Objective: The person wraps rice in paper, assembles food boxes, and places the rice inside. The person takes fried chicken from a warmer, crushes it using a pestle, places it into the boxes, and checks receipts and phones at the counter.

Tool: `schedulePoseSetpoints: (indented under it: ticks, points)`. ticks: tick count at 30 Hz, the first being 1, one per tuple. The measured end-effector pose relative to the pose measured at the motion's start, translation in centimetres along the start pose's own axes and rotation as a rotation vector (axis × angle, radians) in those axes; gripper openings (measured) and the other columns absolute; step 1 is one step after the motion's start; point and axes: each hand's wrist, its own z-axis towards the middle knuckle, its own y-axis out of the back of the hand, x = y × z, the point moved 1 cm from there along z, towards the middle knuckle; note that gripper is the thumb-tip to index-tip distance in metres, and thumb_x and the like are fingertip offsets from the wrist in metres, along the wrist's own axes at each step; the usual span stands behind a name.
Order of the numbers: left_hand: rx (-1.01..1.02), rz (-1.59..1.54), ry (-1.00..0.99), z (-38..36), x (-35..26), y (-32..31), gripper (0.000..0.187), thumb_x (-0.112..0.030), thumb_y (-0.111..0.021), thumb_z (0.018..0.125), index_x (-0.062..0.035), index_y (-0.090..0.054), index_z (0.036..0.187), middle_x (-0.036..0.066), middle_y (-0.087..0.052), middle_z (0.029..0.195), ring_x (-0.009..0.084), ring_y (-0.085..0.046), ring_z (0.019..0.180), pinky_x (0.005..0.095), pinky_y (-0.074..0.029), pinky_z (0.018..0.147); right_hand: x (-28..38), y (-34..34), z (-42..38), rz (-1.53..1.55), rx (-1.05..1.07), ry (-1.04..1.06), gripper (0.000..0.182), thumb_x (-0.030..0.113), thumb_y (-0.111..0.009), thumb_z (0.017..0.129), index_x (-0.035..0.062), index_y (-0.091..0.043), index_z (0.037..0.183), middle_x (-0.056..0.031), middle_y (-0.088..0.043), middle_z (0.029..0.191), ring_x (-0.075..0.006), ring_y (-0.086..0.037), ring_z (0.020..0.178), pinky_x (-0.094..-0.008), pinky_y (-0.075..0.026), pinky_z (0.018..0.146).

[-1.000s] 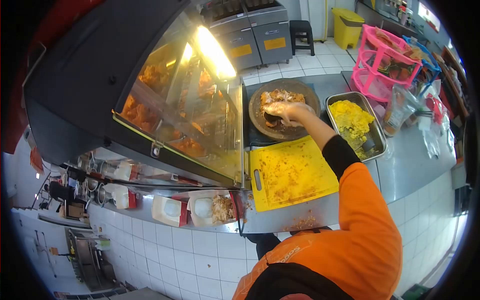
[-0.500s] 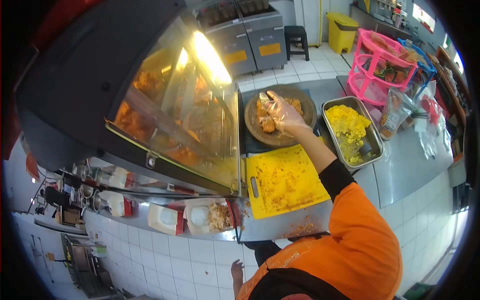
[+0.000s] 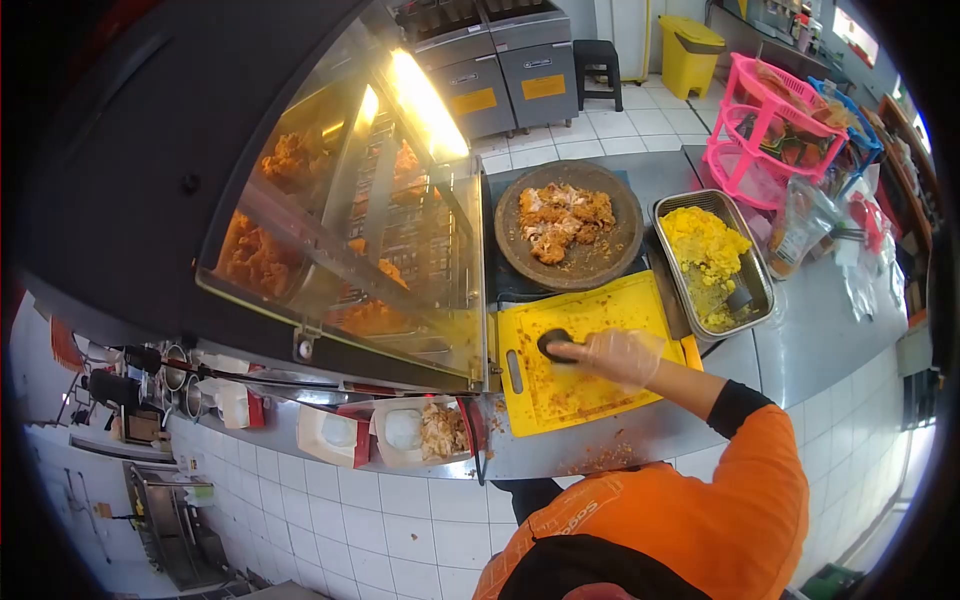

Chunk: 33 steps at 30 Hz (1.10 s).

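Note:
My right hand (image 3: pixel 625 357), in a clear plastic glove, is closed round a dark, rounded pestle (image 3: pixel 553 344) above the yellow cutting board (image 3: pixel 540 405). Crumbs are scattered over the board, which has a handle slot on its left. Just beyond it sits a wide stone mortar (image 3: pixel 625 240) with crushed fried chicken (image 3: pixel 560 215) in it. To the right of the board is a steel tray (image 3: pixel 765 305) of yellow crumbly food (image 3: pixel 705 240), with a dark handle lying in it. My left hand is out of sight.
A lit glass display cabinet (image 3: pixel 400 330) with fried chicken stands close on the left. Food boxes (image 3: pixel 395 440) line the counter's near edge, one with rice and shredded chicken. Pink stacked baskets (image 3: pixel 745 165) and plastic bags (image 3: pixel 805 225) are at the right.
My right hand has left the mortar, moved down and toward me over the board, and now grips the pestle. My left hand, seen low in the earlier frame, is gone from view.

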Motion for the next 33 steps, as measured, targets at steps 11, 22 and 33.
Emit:
schedulePoseSetpoints:
  ticks: [11, 22, 33]
  points:
    - [-0.052, -0.072, -0.161, 2.3, -4.2, 3.1, 0.032, -0.011, -0.055, 0.091, 0.0032, -0.059, 0.12, 0.019, -0.065, 0.103, 0.0249, -0.067, 0.089, 0.03, -0.057, 0.074, -10.2, 3.5, 15.0, -0.064, -0.775, -0.106, 0.053, 0.058, -0.057, 0.085, 0.0132, -0.067, 0.111, -0.011, -0.062, 0.121, -0.0308, -0.058, 0.11, -0.0436, -0.048, 0.091]
    - [0.098, 0.308, -0.325, 0.3, -2.8, -1.4, 0.023, -0.015, -0.059, 0.09, -0.0029, -0.067, 0.108, 0.014, -0.064, 0.115, 0.0226, -0.068, 0.093, 0.0307, -0.055, 0.083, -7.0, 7.0, 9.7, -0.005, -0.423, -0.36, 0.055, 0.056, -0.054, 0.089, 0.0201, -0.056, 0.13, -0.0149, -0.044, 0.141, -0.0372, -0.051, 0.121, -0.0469, -0.046, 0.096]
    - [-0.088, -0.024, 0.003, -0.8, -4.1, 2.4, 0.023, -0.014, -0.056, 0.092, -0.0012, -0.068, 0.107, 0.012, -0.064, 0.115, 0.0246, -0.067, 0.096, 0.0313, -0.057, 0.079, -6.0, 6.6, 14.8, 0.284, -0.283, -0.721, 0.06, 0.061, -0.053, 0.088, 0.0112, -0.065, 0.12, -0.0159, -0.062, 0.12, -0.0333, -0.061, 0.11, -0.0439, -0.052, 0.089]
